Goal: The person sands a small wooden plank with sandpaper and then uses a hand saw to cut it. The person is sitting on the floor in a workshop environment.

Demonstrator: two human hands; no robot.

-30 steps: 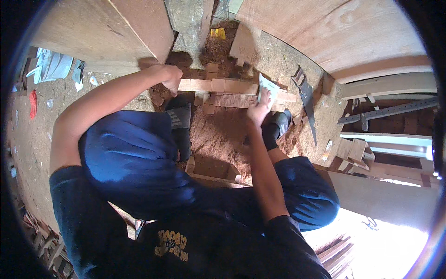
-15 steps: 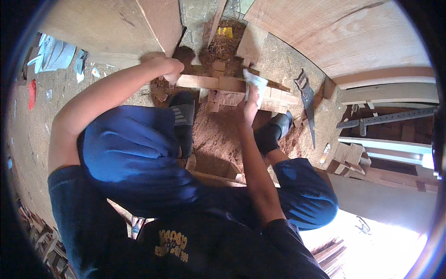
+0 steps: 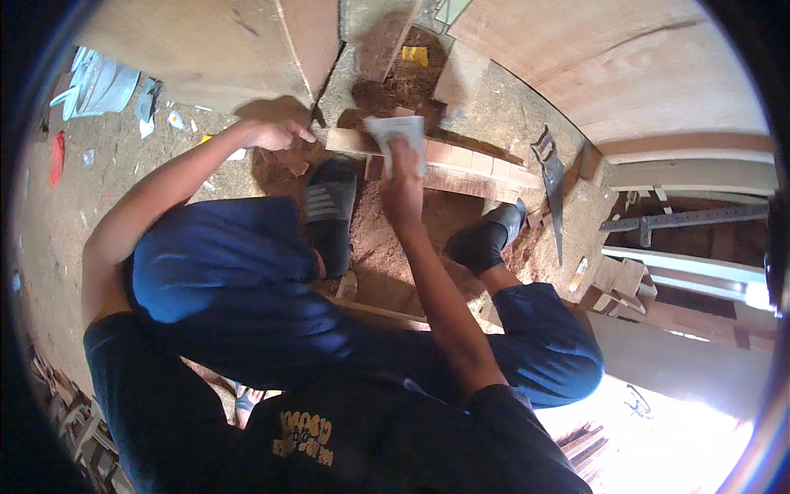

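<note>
A pale strip of wood marked off in blocks lies across a low wooden support between my feet. My right hand is closed on a folded whitish sheet and holds it over the left half of the strip, hiding the wood beneath. Just off the strip's left end is my left hand. Its index finger points toward the wood, and nothing shows in its fingers. Reddish-brown sawdust covers the ground around the support.
To the right of the strip lies a handsaw. A large wooden panel leans at the far right, with another board at the far left. Wood offcuts sit by the right side. My sandalled feet flank the support.
My right hand has slid left along the strip with the whitish sheet. My left hand has drawn away from the strip's left end, moving left. The view has shifted slightly.
</note>
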